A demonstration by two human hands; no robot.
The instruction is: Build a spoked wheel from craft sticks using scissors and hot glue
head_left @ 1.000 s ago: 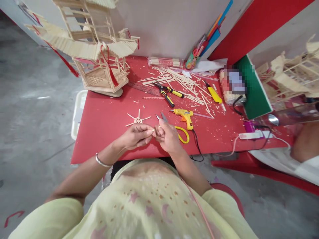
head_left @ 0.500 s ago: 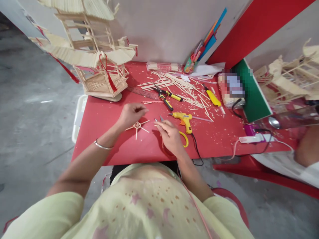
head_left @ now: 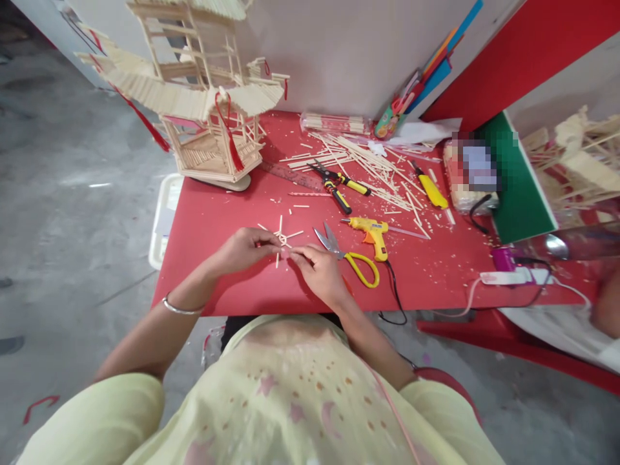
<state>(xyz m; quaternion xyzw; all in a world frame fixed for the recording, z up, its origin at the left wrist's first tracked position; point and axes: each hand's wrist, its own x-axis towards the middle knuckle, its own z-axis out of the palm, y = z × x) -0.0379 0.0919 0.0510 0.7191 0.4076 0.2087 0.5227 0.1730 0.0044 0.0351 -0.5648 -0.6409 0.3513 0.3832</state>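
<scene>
- Head view: spoked wooden-stick star (head_left: pixel 282 238) lies on the red bench (head_left: pixel 217 223), at the left hand's fingertips, just beyond the right's.
- Risk: hub joints look thin; a hard press or sideways tug by either hand could pop a spoke loose.
- Risk: yellow-handled scissors (head_left: pixel 341 254) just right of the right hand, blades parted; a careless sweep could nick it.
- Risk: yellow glue gun (head_left: pixel 369 234) past the scissors from the right hand, cord over the bench edge; an arm snagging the cord could drag it.
- Left hand (head_left: pixel 245 248): back up, reaching inward, fingers bent and bunched at the hub; firm grip or light touch, can't tell.
- Right hand (head_left: pixel 320 268): thumb and index nearly together at the star's near side; anything pinched is too small to tell.
</scene>
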